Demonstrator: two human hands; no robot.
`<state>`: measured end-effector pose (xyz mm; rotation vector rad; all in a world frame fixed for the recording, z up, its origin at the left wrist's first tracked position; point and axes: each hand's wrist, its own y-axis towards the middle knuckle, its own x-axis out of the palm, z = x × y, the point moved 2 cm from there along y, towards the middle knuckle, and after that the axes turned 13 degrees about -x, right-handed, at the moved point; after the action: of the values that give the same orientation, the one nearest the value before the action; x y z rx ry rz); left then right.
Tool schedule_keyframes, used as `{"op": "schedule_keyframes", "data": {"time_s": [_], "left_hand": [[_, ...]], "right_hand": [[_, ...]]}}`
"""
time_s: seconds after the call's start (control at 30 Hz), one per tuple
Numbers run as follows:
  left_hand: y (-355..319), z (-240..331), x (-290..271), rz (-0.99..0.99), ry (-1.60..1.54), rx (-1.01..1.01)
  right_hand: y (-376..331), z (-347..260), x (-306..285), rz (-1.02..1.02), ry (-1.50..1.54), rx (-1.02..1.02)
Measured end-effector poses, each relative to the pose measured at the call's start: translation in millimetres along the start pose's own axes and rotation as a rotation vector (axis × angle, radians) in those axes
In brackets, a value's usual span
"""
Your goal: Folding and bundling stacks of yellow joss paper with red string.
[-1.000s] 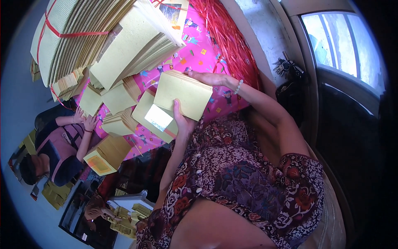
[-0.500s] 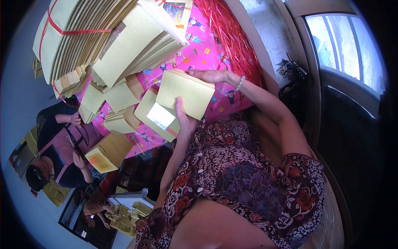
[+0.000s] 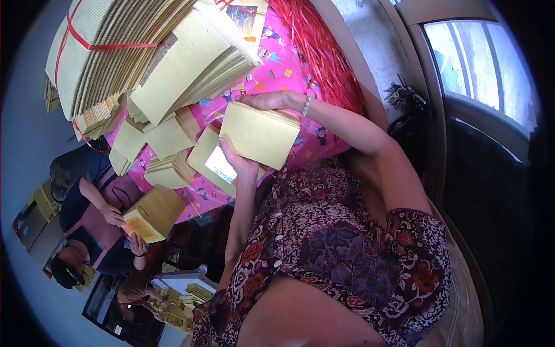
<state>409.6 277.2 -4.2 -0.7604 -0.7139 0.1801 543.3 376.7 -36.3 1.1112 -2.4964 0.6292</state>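
The left hand (image 3: 238, 165) is half hidden behind the paper stack (image 3: 260, 134). The tied bundle (image 3: 104, 52) runs off the top edge. The co-worker's stack (image 3: 151, 215) shows unreadable print.

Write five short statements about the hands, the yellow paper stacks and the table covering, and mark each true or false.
1. Both hands hold the yellow paper stack. True: the left hand grips its lower edge, the right hand its top.
2. The table cloth is plain green. False: it is pink with small printed figures.
3. The large bundle is tied with red string. True.
4. The right wrist is bare. False: it wears a beaded bracelet.
5. Another person nearby holds a yellow stack. True.
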Motion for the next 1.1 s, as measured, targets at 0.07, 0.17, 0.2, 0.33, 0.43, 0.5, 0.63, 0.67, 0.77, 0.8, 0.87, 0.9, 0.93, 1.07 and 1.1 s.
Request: {"op": "schedule_keyframes", "data": {"time_s": [0.07, 0.17, 0.2, 0.33, 0.43, 0.5, 0.63, 0.67, 0.77, 0.8, 0.87, 0.9, 0.93, 1.07, 1.1], "left_hand": [[-3, 1, 1, 0.004, -0.025, -0.012], [0, 1, -3, 0.042, 0.007, -0.010], [2, 1, -4, 0.045, 0.006, -0.009], [12, -1, -2, 0.037, -0.003, -0.035], [18, -1, -4, 0.026, 0.009, -0.092], [19, -2, -8, 0.003, 0.014, -0.128], [1, 3, -32, -0.009, 0.128, -0.109], [-4, 6, -40, -0.009, 0.157, -0.087], [-12, 21, -67, 0.147, 0.232, -0.092], [-14, 26, -67, 0.200, 0.354, -0.010], [-4, 38, -70, 0.214, 0.386, 0.031], [6, 46, -72, 0.238, 0.414, 0.075], [14, 58, -84, 0.259, 0.408, 0.085], [61, 80, -77, -0.091, 0.645, -0.289], [67, 78, -71, -0.232, 0.662, -0.464]], "right_hand": [[3, -2, 5, 0.030, -0.101, -0.028], [-7, -15, 11, 0.065, -0.126, 0.009], [-4, -13, 11, 0.062, -0.125, 0.011], [0, -3, 0, 0.073, 0.021, 0.046], [-4, -1, -7, 0.099, 0.072, -0.002], [-15, -1, -10, 0.152, 0.082, -0.025], [-54, 26, -24, 0.547, -0.141, -0.051], [-67, 40, -22, 0.707, -0.146, -0.041], [-104, 80, -13, 1.000, 0.020, -0.076], [-112, 94, -10, 1.119, 0.194, -0.123], [-120, 121, 8, 1.206, 0.209, -0.203], [-127, 134, 18, 1.282, 0.224, -0.279], [-119, 124, 42, 1.253, 0.444, -0.187], [-102, 161, 84, 1.186, 0.656, -0.318], [-98, 172, 86, 1.146, 0.655, -0.338]]}}
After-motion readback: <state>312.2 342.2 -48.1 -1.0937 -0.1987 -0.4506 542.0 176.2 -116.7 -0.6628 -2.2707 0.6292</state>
